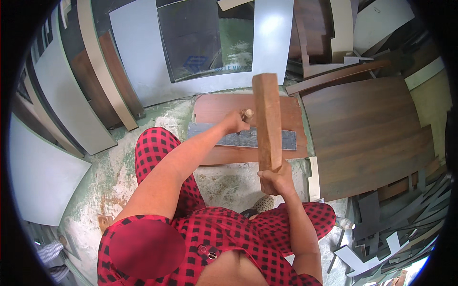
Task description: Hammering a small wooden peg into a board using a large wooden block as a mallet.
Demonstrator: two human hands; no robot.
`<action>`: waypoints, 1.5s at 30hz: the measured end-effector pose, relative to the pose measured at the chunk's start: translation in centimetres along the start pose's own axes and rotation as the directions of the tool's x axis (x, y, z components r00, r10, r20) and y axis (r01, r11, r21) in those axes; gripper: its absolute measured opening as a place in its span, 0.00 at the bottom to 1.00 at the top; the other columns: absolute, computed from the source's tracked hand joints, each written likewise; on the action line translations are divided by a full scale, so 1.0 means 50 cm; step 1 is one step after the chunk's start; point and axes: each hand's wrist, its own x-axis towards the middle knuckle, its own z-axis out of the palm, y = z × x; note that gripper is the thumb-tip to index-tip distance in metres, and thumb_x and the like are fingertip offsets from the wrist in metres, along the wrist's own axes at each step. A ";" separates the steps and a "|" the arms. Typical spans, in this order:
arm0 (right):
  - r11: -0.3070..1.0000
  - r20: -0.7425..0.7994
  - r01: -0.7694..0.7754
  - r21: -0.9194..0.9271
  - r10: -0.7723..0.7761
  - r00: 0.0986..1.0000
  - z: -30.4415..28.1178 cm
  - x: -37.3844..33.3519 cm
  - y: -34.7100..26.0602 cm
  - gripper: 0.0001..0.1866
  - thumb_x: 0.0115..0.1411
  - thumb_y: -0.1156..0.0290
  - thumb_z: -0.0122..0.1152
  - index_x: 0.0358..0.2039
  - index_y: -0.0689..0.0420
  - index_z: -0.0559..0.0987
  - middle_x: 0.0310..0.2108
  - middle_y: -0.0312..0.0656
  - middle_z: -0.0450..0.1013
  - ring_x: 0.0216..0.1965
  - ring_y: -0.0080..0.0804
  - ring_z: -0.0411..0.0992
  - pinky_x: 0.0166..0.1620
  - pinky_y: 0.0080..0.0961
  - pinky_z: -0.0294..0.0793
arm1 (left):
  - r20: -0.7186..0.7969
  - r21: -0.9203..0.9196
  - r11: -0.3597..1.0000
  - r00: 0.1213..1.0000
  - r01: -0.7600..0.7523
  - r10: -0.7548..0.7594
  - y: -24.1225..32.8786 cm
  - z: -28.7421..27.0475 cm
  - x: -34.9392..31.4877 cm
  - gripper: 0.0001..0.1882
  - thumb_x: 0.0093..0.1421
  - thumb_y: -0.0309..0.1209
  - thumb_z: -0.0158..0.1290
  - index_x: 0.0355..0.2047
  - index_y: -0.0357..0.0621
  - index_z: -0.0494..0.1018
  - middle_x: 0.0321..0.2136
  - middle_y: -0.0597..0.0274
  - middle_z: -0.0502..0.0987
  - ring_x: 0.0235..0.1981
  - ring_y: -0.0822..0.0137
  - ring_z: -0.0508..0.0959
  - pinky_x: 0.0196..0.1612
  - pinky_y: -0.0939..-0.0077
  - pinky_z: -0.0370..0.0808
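Observation:
My right hand [275,180] grips the lower end of a thick wooden block [267,119] and holds it raised, pointing away from me. My left hand [237,121] reaches forward and is closed around a small tool with a round wooden handle [247,114], set upright on a dark grey strip [238,138]. That strip lies across a reddish-brown board [219,107] on the floor. The raised block partly hides the strip and the board behind it.
A large dark wooden panel [367,128] lies to the right. A pale frame with a dark middle [143,62] leans at the back, with more boards [71,105] stacked at the left. Offcuts [391,229] pile at the lower right. My red checked legs [157,152] crouch over rough concrete floor [224,183].

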 end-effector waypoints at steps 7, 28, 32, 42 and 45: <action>0.999 -0.104 0.051 0.006 -0.050 0.993 -0.028 0.004 0.015 0.30 0.38 0.73 0.68 0.43 0.68 0.68 0.34 0.45 0.72 0.34 0.30 0.71 0.39 0.25 0.71 | -0.156 0.148 0.989 0.988 0.032 -0.009 0.067 0.002 -0.025 0.19 0.41 0.33 0.61 0.37 0.52 0.77 0.27 0.59 0.78 0.29 0.60 0.76 0.35 0.68 0.71; 0.964 -0.129 0.262 -0.055 -0.267 0.955 0.014 -0.011 -0.009 0.19 0.43 0.75 0.66 0.34 0.67 0.70 0.23 0.40 0.69 0.19 0.23 0.68 0.20 0.19 0.67 | -0.187 0.387 0.919 0.982 0.070 0.003 0.109 0.019 -0.032 0.19 0.43 0.39 0.61 0.36 0.49 0.73 0.28 0.53 0.78 0.33 0.50 0.76 0.36 0.61 0.72; 0.964 -0.127 0.083 -0.253 -0.118 0.985 0.015 0.017 0.018 0.21 0.38 0.71 0.68 0.34 0.65 0.72 0.25 0.42 0.72 0.27 0.28 0.71 0.32 0.26 0.71 | -0.269 0.434 0.899 0.961 0.060 0.066 0.043 0.001 -0.022 0.21 0.42 0.41 0.61 0.37 0.50 0.73 0.28 0.54 0.78 0.33 0.52 0.77 0.36 0.62 0.72; 0.978 -0.078 0.015 -0.209 -0.032 0.996 0.001 0.007 -0.003 0.26 0.35 0.69 0.68 0.37 0.64 0.72 0.29 0.47 0.73 0.33 0.35 0.73 0.38 0.29 0.71 | -0.233 0.425 0.899 0.973 0.104 -0.002 0.076 0.001 -0.035 0.20 0.43 0.44 0.62 0.36 0.49 0.76 0.29 0.54 0.78 0.35 0.54 0.77 0.37 0.62 0.72; 0.922 -0.069 -0.053 -0.384 0.029 0.997 -0.014 0.016 0.039 0.28 0.35 0.70 0.69 0.39 0.65 0.71 0.30 0.44 0.73 0.31 0.31 0.72 0.37 0.27 0.71 | -0.207 0.322 0.945 0.978 0.065 0.003 0.083 0.010 -0.034 0.21 0.42 0.43 0.62 0.35 0.47 0.76 0.29 0.52 0.78 0.35 0.53 0.77 0.38 0.61 0.72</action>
